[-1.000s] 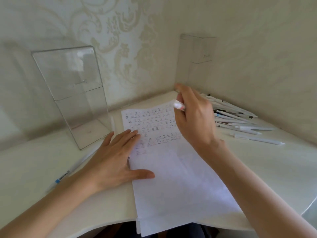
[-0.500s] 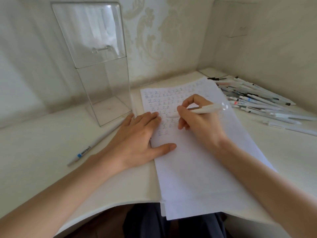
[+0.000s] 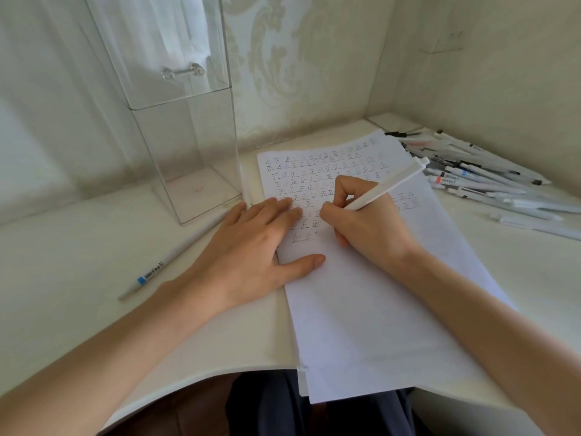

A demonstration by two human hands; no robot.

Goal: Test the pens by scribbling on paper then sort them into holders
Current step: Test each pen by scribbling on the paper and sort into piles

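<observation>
- The right hand (image 3: 367, 221) grips a white pen (image 3: 386, 185) in a writing hold; its fingers (image 3: 349, 184) are curled and clamped round the lower barrel, with the clicker end slanting up and away behind the knuckles; the tip is hidden under the fingertips, so I cannot tell whether it touches the paper (image 3: 361, 309).
- The left hand (image 3: 254, 247) lies flat with its fingers (image 3: 283, 209) straight and slightly spread over the sheet's left edge, the thumb stretched out onto the sheet; it pins the paper just beside the writing fingers.
- The step in hand looks like the scribble test; rows of small marks already fill the sheet beyond and beside both sets of fingertips, and the bare sheet lies on the wrist side of the fingers.
- To do it well: aim the tip at the blank gap just below the last row, between the two hands; press lightly, make a short clear stroke, and judge the ink before sorting.
- A firm left palm should stop the sheet creeping under the stroke.
- The clear holder (image 3: 188, 152) stands upright just beyond the left fingertips; the pile of pens (image 3: 478, 174) lies well beyond the right knuckles; a lone pen (image 3: 163, 262) rests on the desk (image 3: 63, 262) outside the left wrist.
</observation>
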